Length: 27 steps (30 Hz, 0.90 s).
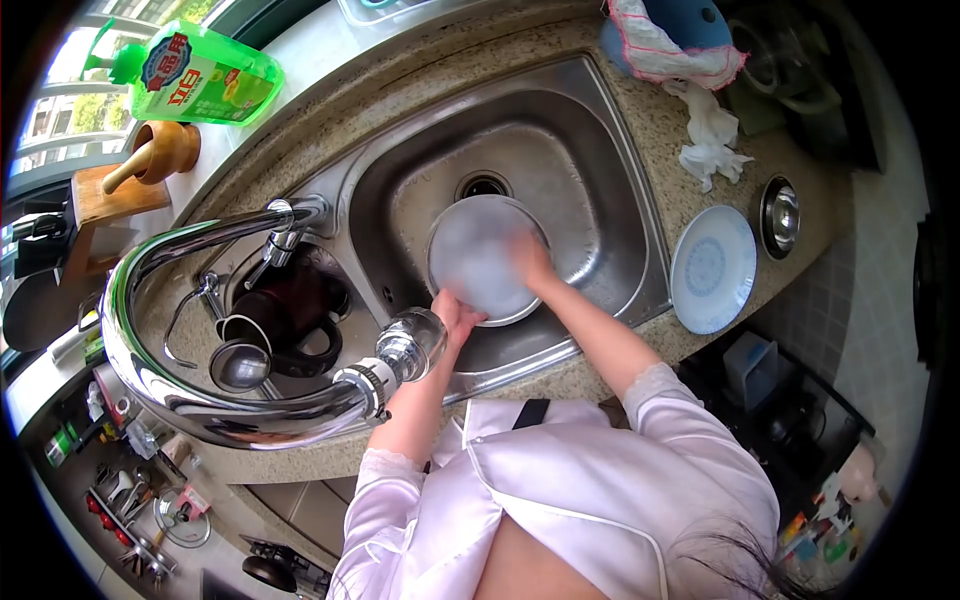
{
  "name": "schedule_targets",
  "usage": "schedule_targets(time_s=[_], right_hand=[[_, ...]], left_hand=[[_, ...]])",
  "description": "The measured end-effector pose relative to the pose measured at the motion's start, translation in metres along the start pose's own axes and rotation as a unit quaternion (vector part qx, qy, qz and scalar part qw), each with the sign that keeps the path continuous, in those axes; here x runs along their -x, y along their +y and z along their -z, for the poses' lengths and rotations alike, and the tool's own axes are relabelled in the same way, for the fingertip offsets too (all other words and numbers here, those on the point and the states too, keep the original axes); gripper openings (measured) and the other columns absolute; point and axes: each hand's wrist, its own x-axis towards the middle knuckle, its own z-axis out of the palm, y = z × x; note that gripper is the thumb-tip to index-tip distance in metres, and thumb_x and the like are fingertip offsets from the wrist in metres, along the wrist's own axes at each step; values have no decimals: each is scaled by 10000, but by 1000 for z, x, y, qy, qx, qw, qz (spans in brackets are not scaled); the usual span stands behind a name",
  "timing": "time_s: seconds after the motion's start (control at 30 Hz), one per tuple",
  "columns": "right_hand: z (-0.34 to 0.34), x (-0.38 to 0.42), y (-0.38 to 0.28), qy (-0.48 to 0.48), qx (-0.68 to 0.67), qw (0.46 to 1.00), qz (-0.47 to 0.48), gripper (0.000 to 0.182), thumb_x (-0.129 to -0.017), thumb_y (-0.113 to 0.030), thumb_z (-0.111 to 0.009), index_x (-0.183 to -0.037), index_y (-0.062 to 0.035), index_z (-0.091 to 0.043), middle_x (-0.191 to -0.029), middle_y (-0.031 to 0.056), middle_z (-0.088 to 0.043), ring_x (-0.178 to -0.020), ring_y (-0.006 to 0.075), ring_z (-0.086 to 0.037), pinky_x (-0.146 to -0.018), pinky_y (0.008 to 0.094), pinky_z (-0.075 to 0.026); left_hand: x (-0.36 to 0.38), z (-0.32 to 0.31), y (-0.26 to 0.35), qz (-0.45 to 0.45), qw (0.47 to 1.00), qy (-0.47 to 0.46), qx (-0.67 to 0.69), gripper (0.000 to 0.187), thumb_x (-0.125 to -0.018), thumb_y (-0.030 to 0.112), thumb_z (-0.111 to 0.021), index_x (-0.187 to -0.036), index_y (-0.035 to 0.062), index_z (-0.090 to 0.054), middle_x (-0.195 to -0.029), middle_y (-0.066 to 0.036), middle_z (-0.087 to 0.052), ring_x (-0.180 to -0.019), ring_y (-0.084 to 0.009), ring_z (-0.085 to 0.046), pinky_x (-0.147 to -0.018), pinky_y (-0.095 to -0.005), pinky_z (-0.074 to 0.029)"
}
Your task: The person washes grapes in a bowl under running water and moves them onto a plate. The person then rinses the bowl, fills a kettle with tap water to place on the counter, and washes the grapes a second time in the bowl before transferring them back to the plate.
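Observation:
A round pale plate (478, 255) is held over the steel sink (590, 150), its surface blurred and soapy-looking. My left hand (455, 312) grips the plate's lower left rim, just beside the faucet head (410, 345). My right hand (530, 262) lies flat on the plate's right side, fingers pressed against its face. Whether that hand holds a cloth or sponge cannot be made out. The sink drain (483, 186) shows just beyond the plate.
A curved chrome faucet (160, 300) arcs over the left. Dark cups (275, 330) fill the small side basin. A blue-patterned plate (712, 268) lies on the counter at right, near a crumpled tissue (712, 140). Green detergent bottle (205, 75) stands at back left.

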Motion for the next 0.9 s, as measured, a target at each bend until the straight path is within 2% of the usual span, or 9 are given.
schedule_targets(time_s=[0.07,0.23,0.43,0.57,0.63,0.67,0.77,0.8,0.9], right_hand=[[3,-6,-9,-32,-12,979,-200,435,-933,-383,-445,-1029,-2,-633,-971,239,-644,-971,399,-603,-871,452,-453],[-11,-8,-21,8,40,970,-238,604,-900,-498,-448,-995,70,-629,-983,309,-619,-967,443,-591,-870,474,-449],[-27,1,-24,-46,-173,920,-348,627,-857,-445,-539,-1111,127,-559,-1052,297,-619,-1019,395,-601,-878,418,-452],[-38,29,-50,13,-92,987,-134,407,-851,-331,-607,-1109,-18,-578,-948,199,-617,-894,379,-591,-795,432,-462],[-43,48,-63,41,-36,998,-25,480,-813,-309,-639,-1217,-80,-512,-1166,158,-553,-1118,348,-495,-960,457,-375],[-43,60,-74,46,31,998,-11,482,-823,-282,-622,-1239,-76,-493,-1215,172,-522,-1156,360,-466,-982,473,-355],[-31,64,-97,17,64,997,-32,480,-829,-275,-609,-1246,-75,-478,-1298,182,-456,-1222,382,-402,-1013,510,-323],[-30,59,-93,20,98,995,-4,481,-823,-311,-614,-1229,-86,-487,-1267,167,-475,-1211,361,-411,-997,493,-340],[-23,32,-69,6,103,992,68,442,-833,-357,-600,-1174,-87,-521,-1199,156,-505,-1126,369,-456,-938,463,-403]], left_hand=[[-20,7,-4,38,999,-3,30,513,-971,367,-401,-1388,70,-370,-1446,-109,-375,-1353,-373,-297,-1011,-642,-277],[-61,4,-28,12,985,-19,171,548,-999,435,-289,-1388,59,-373,-1428,-122,-403,-1323,-319,-362,-1092,-555,-242],[-66,-7,-31,25,990,-14,136,615,-956,554,-302,-1356,110,-451,-1392,-106,-466,-1287,-314,-419,-1059,-540,-308],[-59,-13,-26,46,986,11,157,532,-937,538,-360,-1250,147,-539,-1286,-81,-551,-1173,-294,-522,-978,-507,-410],[-82,8,-41,-7,974,-42,223,489,-931,546,-364,-1163,171,-574,-1206,-69,-579,-1094,-282,-555,-922,-476,-451],[-127,56,-62,-38,967,-110,225,474,-927,551,-365,-1111,173,-583,-1160,-67,-586,-1047,-275,-563,-909,-446,-453],[-75,18,-49,-49,960,-137,240,468,-936,530,-352,-1115,164,-582,-1162,-67,-579,-1040,-275,-558,-912,-436,-444],[-77,21,-49,-49,938,-224,261,450,-948,530,-358,-1154,188,-566,-1179,-51,-590,-1101,-252,-548,-932,-402,-443],[-19,-22,-22,38,964,-144,220,475,-941,547,-376,-1198,182,-540,-1242,-58,-563,-1155,-264,-526,-962,-445,-425]])
